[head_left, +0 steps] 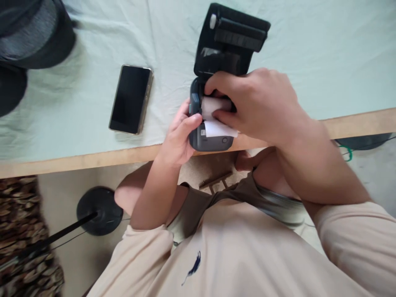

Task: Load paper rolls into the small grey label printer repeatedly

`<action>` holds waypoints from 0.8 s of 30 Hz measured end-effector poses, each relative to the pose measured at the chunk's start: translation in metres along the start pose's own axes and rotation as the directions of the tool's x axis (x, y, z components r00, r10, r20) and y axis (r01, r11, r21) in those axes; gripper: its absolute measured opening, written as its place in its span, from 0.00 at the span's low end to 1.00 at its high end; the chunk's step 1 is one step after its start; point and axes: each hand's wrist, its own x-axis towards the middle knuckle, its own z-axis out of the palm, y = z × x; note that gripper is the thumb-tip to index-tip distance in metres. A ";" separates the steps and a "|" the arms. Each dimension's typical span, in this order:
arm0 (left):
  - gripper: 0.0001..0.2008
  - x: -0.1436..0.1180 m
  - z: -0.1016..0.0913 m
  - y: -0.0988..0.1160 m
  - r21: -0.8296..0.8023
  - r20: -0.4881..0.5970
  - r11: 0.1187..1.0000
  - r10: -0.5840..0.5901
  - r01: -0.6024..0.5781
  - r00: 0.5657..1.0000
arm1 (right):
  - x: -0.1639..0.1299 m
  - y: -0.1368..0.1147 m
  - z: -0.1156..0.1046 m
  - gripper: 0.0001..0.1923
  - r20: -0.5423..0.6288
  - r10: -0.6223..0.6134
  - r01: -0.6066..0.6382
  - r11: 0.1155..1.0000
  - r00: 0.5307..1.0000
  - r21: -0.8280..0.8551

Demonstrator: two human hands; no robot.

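Note:
A small dark receipt printer [212, 143] is at the table's front edge, its black lid [227, 41] swung up and away from me. My left hand [181, 136] grips the printer's left side, thumb over the rim. Inside the bay lies a white paper roll [208, 106], its loose end hanging over the front of the body. My right hand [260, 105] reaches in from the right, fingers curled round the roll with thumb and index finger on it. Part of the roll is hidden behind those fingers.
A smartphone [130, 99] with a dark screen lies left of the printer on the pale green cloth [173, 33]. Black rounded objects [34, 37] stand at the upper left. Below the wooden table edge [123, 156] are my legs and a black round stand base [99, 210].

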 end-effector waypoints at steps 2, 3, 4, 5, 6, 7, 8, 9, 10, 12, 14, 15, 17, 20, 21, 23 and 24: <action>0.09 0.002 0.002 0.001 -0.045 -0.014 0.999 -0.001 0.000 1.000 | -0.002 0.006 -0.004 0.22 -0.068 -0.042 0.051 0.989 0.997 0.140; 0.07 0.003 0.003 0.002 -0.063 -0.027 0.998 0.000 -0.002 1.000 | -0.002 0.011 -0.006 0.22 -0.135 -0.063 0.099 0.955 0.989 0.280; 0.06 0.004 0.003 0.003 -0.072 -0.049 0.997 -0.001 -0.003 0.999 | 0.000 0.017 -0.008 0.22 -0.235 -0.052 0.155 0.880 0.971 0.449; 0.05 0.004 0.004 0.004 -0.073 -0.077 0.997 -0.005 0.000 0.997 | 0.003 0.024 -0.008 0.21 -0.334 0.006 0.215 0.754 0.943 0.621; 0.06 0.005 0.005 0.005 -0.068 -0.109 0.998 -0.017 0.009 0.994 | 0.007 0.031 -0.009 0.20 -0.380 0.095 0.254 0.594 0.920 0.764; 0.08 0.005 0.005 0.006 -0.064 -0.145 0.998 -0.027 0.018 0.989 | 0.012 0.039 -0.008 0.19 -0.367 0.212 0.254 0.422 0.906 0.870; 0.11 0.005 0.005 0.007 -0.061 -0.181 0.998 -0.036 0.025 0.983 | 0.018 0.046 -0.007 0.19 -0.301 0.302 0.222 0.269 0.904 0.937; 0.13 0.005 0.006 0.008 -0.057 -0.211 0.998 -0.041 0.030 0.977 | 0.022 0.054 -0.004 0.19 -0.217 0.349 0.172 0.156 0.912 0.973; 0.14 0.004 0.006 0.009 -0.054 -0.233 0.998 -0.036 0.024 0.972 | 0.026 0.061 -0.001 0.17 -0.185 0.377 0.152 0.114 0.908 0.982; 0.16 0.003 0.007 0.009 -0.041 -0.262 0.999 -0.019 0.009 0.965 | 0.030 0.076 0.010 0.16 -0.235 0.319 0.162 0.240 0.918 0.957; 0.16 0.003 0.006 0.008 -0.029 -0.271 1.000 -0.013 0.005 0.963 | 0.031 0.089 0.024 0.16 -0.370 0.178 0.244 0.490 0.912 0.837; 0.15 0.002 0.006 0.008 -0.027 -0.268 1.000 -0.011 0.004 0.963 | 0.031 0.095 0.031 0.16 -0.404 0.118 0.264 0.588 0.907 0.765; 0.14 0.002 0.005 0.006 -0.030 -0.246 1.000 -0.003 -0.004 0.969 | 0.032 0.106 0.045 0.15 -0.414 0.063 0.249 0.713 0.908 0.656; 0.14 0.002 0.004 0.005 -0.057 -0.214 0.998 0.007 -0.019 0.977 | 0.031 0.114 0.054 0.17 -0.319 0.113 0.112 0.786 0.941 0.608; 0.14 0.002 0.003 0.005 -0.064 -0.208 0.998 0.008 -0.021 0.978 | 0.029 0.114 0.052 0.19 -0.309 0.129 0.085 0.800 0.942 0.594; 0.14 0.002 0.003 0.006 -0.071 -0.203 0.997 0.018 -0.033 0.979 | 0.022 0.107 0.042 0.22 -0.410 0.161 0.104 0.826 0.898 0.553; 0.14 0.001 0.003 0.006 -0.070 -0.201 0.997 0.027 -0.041 0.979 | 0.016 0.101 0.036 0.22 -0.497 0.162 0.142 0.844 0.853 0.518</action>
